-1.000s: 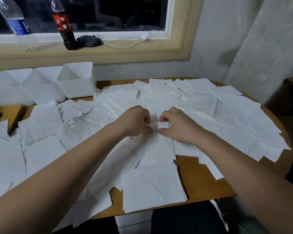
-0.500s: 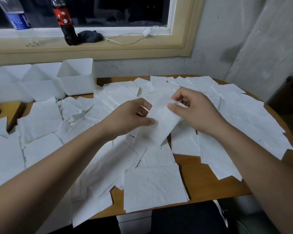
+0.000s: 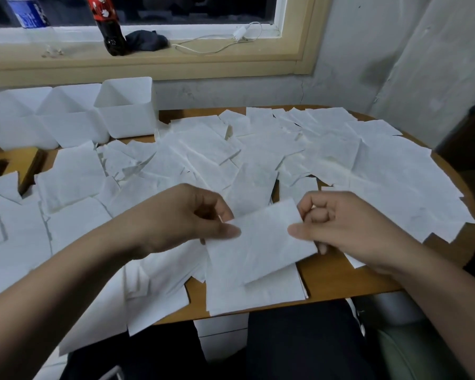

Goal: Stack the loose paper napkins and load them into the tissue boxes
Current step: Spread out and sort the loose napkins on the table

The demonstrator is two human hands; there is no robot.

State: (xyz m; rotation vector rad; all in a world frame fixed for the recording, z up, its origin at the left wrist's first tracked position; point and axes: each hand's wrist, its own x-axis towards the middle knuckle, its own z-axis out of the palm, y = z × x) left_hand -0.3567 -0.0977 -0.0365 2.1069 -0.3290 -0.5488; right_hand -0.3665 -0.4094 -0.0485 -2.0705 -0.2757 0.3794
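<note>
The top edge cuts off the water bottle (image 3: 30,17) and the cola bottle (image 3: 110,37), whose labels are too blurred to read, and the left edge cuts the leftmost tissue box (image 3: 8,119). Most of the surface (image 3: 340,272) lies hidden under loose napkins (image 3: 203,157). The held napkin (image 3: 261,242) covers the fingers under it.

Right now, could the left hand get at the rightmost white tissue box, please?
Probably yes: only flat napkins lie between the left hand and the rightmost tissue box, though that hand pinches a held napkin with the right hand.
</note>
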